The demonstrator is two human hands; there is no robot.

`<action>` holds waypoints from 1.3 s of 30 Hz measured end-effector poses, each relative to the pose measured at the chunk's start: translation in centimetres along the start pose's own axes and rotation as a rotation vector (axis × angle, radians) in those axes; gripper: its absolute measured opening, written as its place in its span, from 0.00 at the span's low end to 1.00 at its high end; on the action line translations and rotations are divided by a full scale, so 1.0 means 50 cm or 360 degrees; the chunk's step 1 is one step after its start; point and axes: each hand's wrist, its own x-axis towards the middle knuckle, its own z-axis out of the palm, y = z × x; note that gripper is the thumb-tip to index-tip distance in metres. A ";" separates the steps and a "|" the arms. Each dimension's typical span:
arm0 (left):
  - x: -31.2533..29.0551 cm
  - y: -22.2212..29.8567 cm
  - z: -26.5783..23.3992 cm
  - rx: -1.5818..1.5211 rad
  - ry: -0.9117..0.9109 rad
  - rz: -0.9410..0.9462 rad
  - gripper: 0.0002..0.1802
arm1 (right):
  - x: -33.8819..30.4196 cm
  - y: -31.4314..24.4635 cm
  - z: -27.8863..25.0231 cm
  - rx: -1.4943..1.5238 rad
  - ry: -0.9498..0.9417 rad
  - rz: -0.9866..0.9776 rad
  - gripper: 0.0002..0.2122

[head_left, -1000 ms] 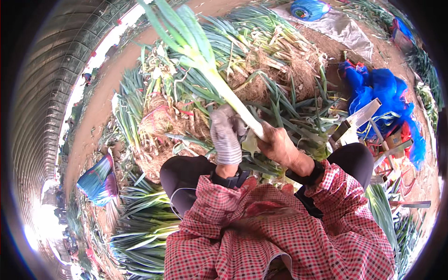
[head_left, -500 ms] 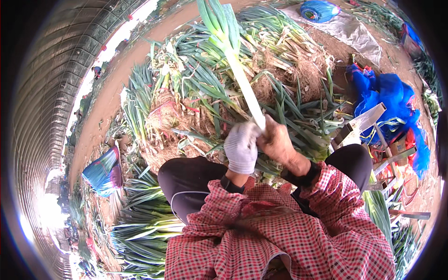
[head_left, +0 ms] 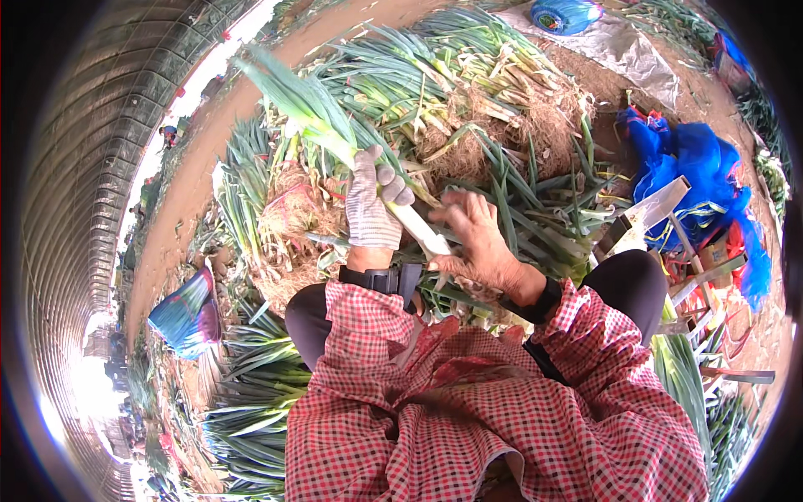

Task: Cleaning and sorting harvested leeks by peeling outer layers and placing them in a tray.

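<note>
A leek (head_left: pixel 416 228) slants across the space before my knees, green leaves up to the left and white root end down to the right. My left hand (head_left: pixel 373 205), in a pale knitted glove, is wrapped round its stem below the leaves. Beside the white end is my bare right hand (head_left: pixel 483 244), fingers apart and slightly blurred. Its thumb lies close to the stem's tip; whether it touches I cannot tell. Just beyond both hands lies a heap of leeks (head_left: pixel 410 84) with brown, dry roots (head_left: pixel 544 121).
More leeks (head_left: pixel 259 402) lie at my left, near a blue-green wrapped bundle (head_left: pixel 186 314). To the right stand a wooden frame (head_left: pixel 698 276) and a pile of blue netting (head_left: pixel 698 171). A pale sheet (head_left: pixel 627 58) and a blue roll (head_left: pixel 565 15) lie at the far right.
The leek has tilted from nearly upright over to the left. My left hand has moved up its stem toward the leaves. My right hand's fingers have opened off the white end.
</note>
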 end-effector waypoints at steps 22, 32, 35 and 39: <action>-0.010 0.195 -0.120 0.0310 0.0463 0.1069 0.18 | -0.028 0.113 -0.067 -0.0786 -0.0156 0.0318 0.22; -0.064 0.030 0.015 -0.0056 -0.0250 0.0466 0.09 | 0.046 -0.006 0.024 0.0736 0.0264 0.0480 0.10; -0.059 0.039 0.006 -0.0111 -0.0265 0.0444 0.09 | 0.057 -0.011 0.024 0.0855 0.0230 0.0620 0.08; -0.064 0.048 0.005 -0.0147 -0.0284 0.0489 0.07 | 0.063 -0.019 0.024 0.0866 0.0165 0.0603 0.08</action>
